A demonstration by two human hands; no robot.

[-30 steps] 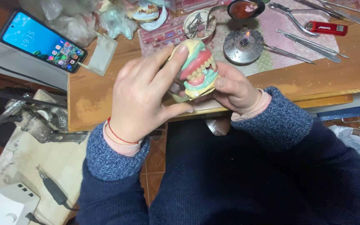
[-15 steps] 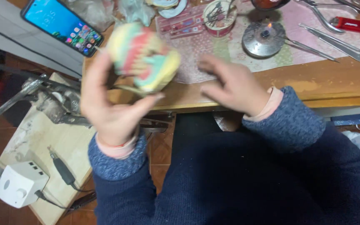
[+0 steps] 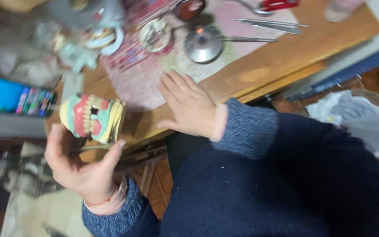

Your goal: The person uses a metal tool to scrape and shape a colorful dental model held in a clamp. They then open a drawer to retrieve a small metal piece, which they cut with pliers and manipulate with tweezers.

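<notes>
1. A dental model [image 3: 92, 117] with pink gums and pale teeth is held up by the left hand [image 3: 82, 169], whose grip is pinched around its base, beside the table [image 3: 259, 74] edge
2. The right hand [image 3: 189, 105] is laid flat on the table, fingers spread, nothing held
3. A round metal dish [image 3: 203, 44] and a phone [image 3: 16, 98] are seen beyond

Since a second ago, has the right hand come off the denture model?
Yes. The right hand has let go and lies open by the wooden bench edge; the left hand alone holds the denture model.
</notes>
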